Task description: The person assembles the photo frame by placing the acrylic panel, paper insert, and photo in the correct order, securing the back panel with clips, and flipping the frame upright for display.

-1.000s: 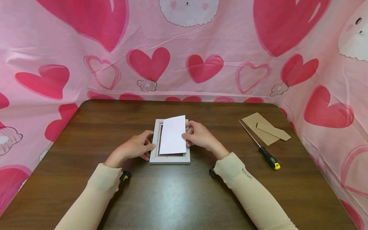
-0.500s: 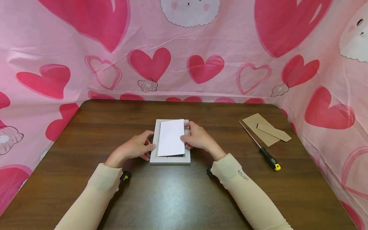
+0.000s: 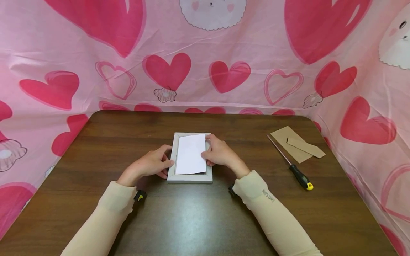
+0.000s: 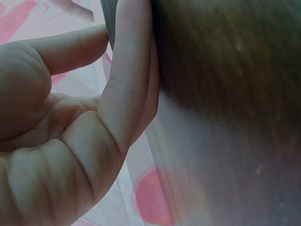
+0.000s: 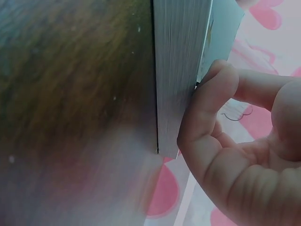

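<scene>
A pale grey picture frame (image 3: 190,179) lies face down on the wooden table, its recess turned up. Over the recess is a white sheet of paper (image 3: 191,153), slightly askew, its right edge a little raised. My left hand (image 3: 150,163) holds the frame's left side, thumb near the top edge and fingers along the side; the left wrist view shows thumb and fingers meeting a frame edge (image 4: 109,19). My right hand (image 3: 221,152) pinches the sheet's right edge between thumb and fingers, beside the frame's side wall (image 5: 178,70). What lies beneath the sheet is hidden.
To the right lies a screwdriver (image 3: 300,176) with a black and yellow handle. Behind it are a brown board (image 3: 285,137) and a narrower brown strip (image 3: 305,147) overlapping it. A pink heart-patterned cloth (image 3: 230,46) hangs around the table's back and sides.
My right hand has lowered the white sheet toward the near side and down over the frame's recess. My left hand stays at the frame's left side.
</scene>
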`<state>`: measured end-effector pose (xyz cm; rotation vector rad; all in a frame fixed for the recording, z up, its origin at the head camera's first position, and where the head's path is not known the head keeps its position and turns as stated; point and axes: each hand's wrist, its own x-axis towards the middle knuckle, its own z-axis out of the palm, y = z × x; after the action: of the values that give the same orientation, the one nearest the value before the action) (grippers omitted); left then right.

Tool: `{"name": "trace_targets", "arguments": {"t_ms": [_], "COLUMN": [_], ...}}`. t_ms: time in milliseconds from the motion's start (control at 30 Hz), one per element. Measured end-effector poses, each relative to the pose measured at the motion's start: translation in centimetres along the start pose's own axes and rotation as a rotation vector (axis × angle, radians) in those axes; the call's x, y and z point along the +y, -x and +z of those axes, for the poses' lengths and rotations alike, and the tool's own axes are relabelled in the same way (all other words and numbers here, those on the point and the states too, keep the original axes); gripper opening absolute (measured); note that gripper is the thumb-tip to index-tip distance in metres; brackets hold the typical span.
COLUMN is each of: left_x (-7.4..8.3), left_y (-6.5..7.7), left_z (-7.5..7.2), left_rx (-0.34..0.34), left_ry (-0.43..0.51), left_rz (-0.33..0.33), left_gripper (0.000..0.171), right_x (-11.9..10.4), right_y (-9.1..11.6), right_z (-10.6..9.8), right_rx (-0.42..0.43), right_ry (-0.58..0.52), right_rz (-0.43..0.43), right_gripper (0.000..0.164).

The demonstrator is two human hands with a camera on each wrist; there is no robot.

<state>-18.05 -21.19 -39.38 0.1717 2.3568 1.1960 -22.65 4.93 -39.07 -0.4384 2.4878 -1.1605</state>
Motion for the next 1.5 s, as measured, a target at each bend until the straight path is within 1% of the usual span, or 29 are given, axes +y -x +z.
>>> {"name": "trace_targets", "arguments": {"t_ms": [133, 367, 700, 967, 1267, 1333, 1500], "left_x": [0.07, 0.21, 0.27, 0.45, 0.46, 0.43, 0.31], "left_y": [0.0, 0.09, 0.08, 0.16, 0.11, 0.08, -0.01], "left_z": [0.0, -0.01, -0.01, -0.03, 0.01, 0.0, 0.01], "left_rx": [0.001, -0.001, -0.002, -0.002, -0.004, -0.004, -0.004], "left_ry": [-0.005, -0.003, 0.002, 0.017, 0.013, 0.013, 0.009], "left_rz": [0.001, 0.004, 0.007, 0.019, 0.013, 0.011, 0.007], "left_gripper": [0.06, 0.061, 0.06, 0.057, 0.059, 0.059, 0.059], "right_x": [-0.2, -0.34, -0.6, -0.79, -0.69, -0.78, -1.0], "right_y": [0.02, -0.11, -0.1, -0.11, -0.26, -0.27, -0.1], "right_z": [-0.02, 0.09, 0.13, 0.34, 0.44, 0.51, 0.7], "right_rx": [-0.002, -0.012, -0.025, -0.01, 0.03, 0.041, 0.045], "right_ry": [0.057, 0.088, 0.151, 0.206, 0.352, 0.378, 0.398], "right_rz": [0.001, -0.016, 0.026, 0.007, -0.046, -0.048, -0.037], "right_gripper": [0.068, 0.064, 0.056, 0.051, 0.047, 0.046, 0.046]}}
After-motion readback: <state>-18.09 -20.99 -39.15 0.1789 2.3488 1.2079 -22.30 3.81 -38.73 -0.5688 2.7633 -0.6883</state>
